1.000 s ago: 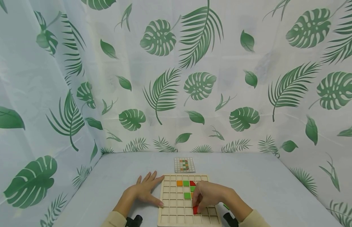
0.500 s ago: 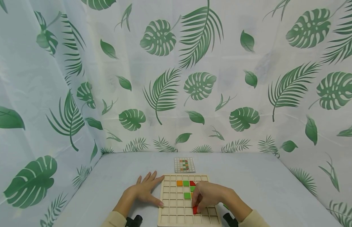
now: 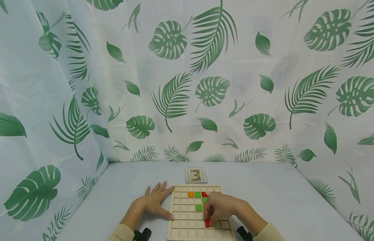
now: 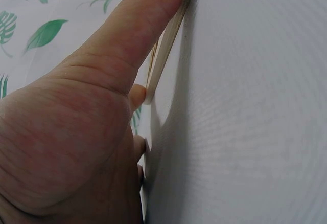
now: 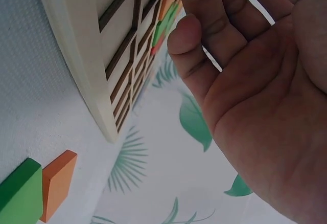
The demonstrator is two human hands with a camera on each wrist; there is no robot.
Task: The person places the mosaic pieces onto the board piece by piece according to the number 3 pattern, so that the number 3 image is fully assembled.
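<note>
A wooden grid board (image 3: 181, 223) lies on the table before me. My left hand (image 3: 153, 203) is spread flat beside it, with the thumb and a fingertip against the board's left edge; the left wrist view shows the thumb (image 4: 120, 40) along that edge. Over the right half of the board, my right hand (image 3: 220, 207) bends down and pinches a red tile (image 3: 207, 223), whose near part shows below the fingertips. Farther up the board sit an orange tile (image 3: 191, 194), several green tiles (image 3: 199, 208) and another red tile with a rounded corner (image 3: 204, 194), some partly covered by the hand.
Behind the board lies a small pattern card (image 3: 196, 175) printed with a coloured grid. In the right wrist view, a green block (image 5: 23, 191) and an orange block (image 5: 59, 183) rest on the table beside the board. A leaf-print curtain (image 3: 181, 140) stands behind the table.
My right forearm has shifted slightly, and the green bit beside it in the head view is now hidden. The red tile has barely moved; my left hand stays put.
</note>
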